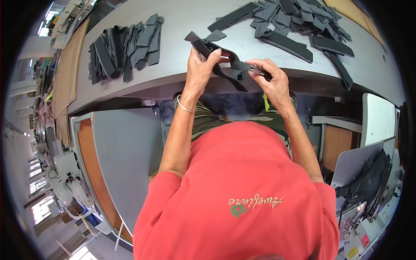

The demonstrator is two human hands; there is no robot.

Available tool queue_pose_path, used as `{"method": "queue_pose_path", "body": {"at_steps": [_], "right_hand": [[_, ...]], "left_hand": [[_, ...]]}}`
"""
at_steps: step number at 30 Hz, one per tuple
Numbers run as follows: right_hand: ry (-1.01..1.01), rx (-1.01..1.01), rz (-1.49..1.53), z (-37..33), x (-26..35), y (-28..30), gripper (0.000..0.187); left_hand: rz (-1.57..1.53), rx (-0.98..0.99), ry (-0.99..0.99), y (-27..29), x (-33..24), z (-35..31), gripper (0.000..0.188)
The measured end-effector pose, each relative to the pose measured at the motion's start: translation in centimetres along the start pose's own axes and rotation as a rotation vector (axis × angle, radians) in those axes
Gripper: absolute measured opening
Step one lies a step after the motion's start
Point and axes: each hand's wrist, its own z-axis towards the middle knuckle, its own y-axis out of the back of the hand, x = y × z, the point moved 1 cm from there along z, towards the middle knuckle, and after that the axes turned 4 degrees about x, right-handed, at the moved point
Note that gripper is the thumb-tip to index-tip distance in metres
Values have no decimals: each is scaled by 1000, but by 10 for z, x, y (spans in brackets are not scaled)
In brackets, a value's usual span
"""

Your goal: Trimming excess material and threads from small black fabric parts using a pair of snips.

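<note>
Gripping a dark grey fabric strip (236, 65) in the left hand (201, 69), just over the front edge of the desk (186, 21), pressing on it with the thumb, probably to steady the bunched cloth while letting its loose end hang free past that edge. Closing the right hand (273, 82) around small black-handled snips (263, 73), also at the desk's front edge, and pointing the blades at the cloth's right end, likely so as to reach it without disturbing the other grip; cannot tell whether biting into the material or only touching it. Note a roughly aligned batch of grey strips (125, 47) on the desk's left side, and a looser heap of strips (299, 19) on its far right, perhaps set well apart to avoid mixing and to leave elbow room at the desk's middle.
</note>
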Motion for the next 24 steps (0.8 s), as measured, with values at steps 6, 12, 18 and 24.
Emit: {"method": "queue_pose_path", "body": {"at_steps": [6,12,18,24], "right_hand": [[151,11,-6,-18,15,-10,36],[249,178,-517,-31,26,-17,33],[215,215,-32,-44,29,-8,10],[-52,210,258,-57,30,-6,22]], "left_hand": [[97,-13,-84,0,-10,-26,38],[238,6,-138,-10,-25,-58,39],[19,-41,-179,-3,-16,-76,37],[-125,-150,-271,19,-13,-76,35]]}}
